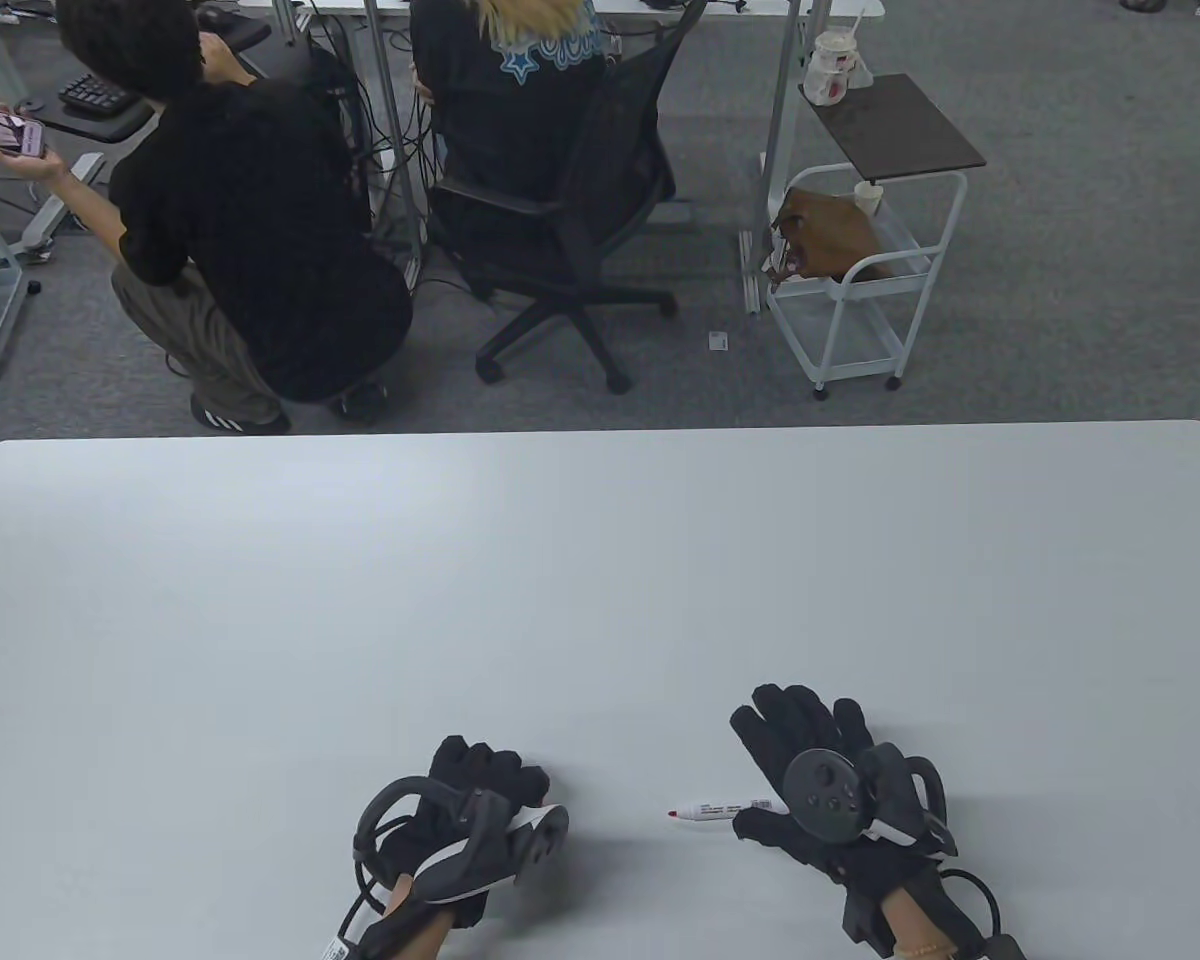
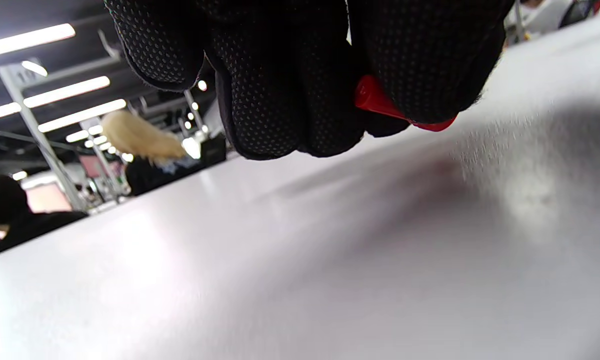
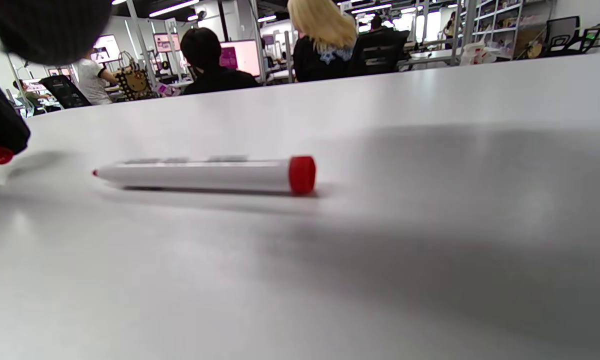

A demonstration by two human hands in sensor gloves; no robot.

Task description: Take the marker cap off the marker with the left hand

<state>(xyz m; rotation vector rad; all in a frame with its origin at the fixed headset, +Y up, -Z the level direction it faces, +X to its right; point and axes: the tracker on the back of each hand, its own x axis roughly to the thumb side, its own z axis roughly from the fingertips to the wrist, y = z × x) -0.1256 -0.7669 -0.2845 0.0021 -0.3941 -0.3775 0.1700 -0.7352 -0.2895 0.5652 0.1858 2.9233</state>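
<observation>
Pinched in the curled left hand [image 1: 470, 820] is the red cap [image 2: 380, 104]. Nothing is held by the right hand [image 1: 830, 790]; the marker [image 3: 205, 174] lies bare-tipped on the table [image 1: 600, 560]. The cap should be set down gently, well away from the tip.

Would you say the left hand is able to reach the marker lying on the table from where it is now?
Probably yes: bare table lies between the left hand and the marker. But its fingers already grip the red cap.
</observation>
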